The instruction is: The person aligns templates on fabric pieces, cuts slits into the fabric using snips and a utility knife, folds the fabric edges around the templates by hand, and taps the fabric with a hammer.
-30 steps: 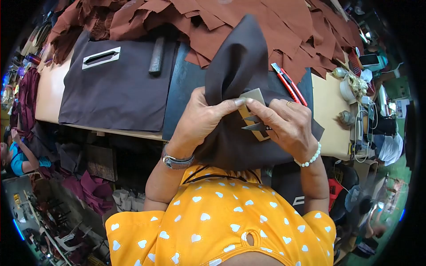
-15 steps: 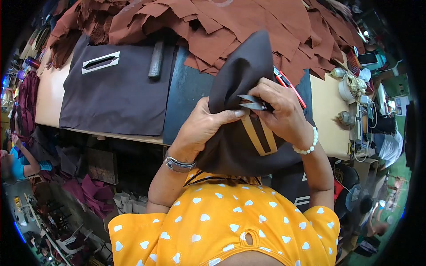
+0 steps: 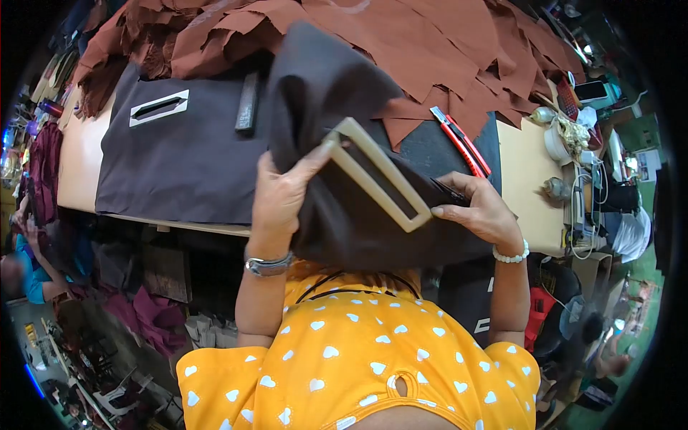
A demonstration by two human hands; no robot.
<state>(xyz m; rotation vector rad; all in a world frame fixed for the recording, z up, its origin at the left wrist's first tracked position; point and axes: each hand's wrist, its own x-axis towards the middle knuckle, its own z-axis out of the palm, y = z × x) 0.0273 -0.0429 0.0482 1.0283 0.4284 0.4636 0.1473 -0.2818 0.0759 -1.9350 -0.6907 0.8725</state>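
Dark brown fabric (image 3: 322, 79) hangs raised and folded in front of me. On it lies a tan rectangular frame (image 3: 380, 175) with a long slot, tilted down to the right. My left hand (image 3: 283, 193) pinches the fabric at the frame's upper left corner, thumb on top. Near the frame's lower right end, my right hand (image 3: 480, 208) is closed around small dark scissors (image 3: 450, 192), which are blurred and partly hidden by the fingers.
Another dark fabric piece (image 3: 186, 161) with a white slotted frame (image 3: 159, 107) lies left, beside a dark metal bar (image 3: 246, 104). Red cutters (image 3: 462, 143) lie on a dark mat (image 3: 426, 147). Rust-brown scraps (image 3: 430, 50) cover the back. A co-worker's arm (image 3: 46, 265) shows far left.
My left hand has moved left with the fabric, and my right hand has moved right and down with the scissors, away from the frame's upper end. The slotted frame is now fully exposed.
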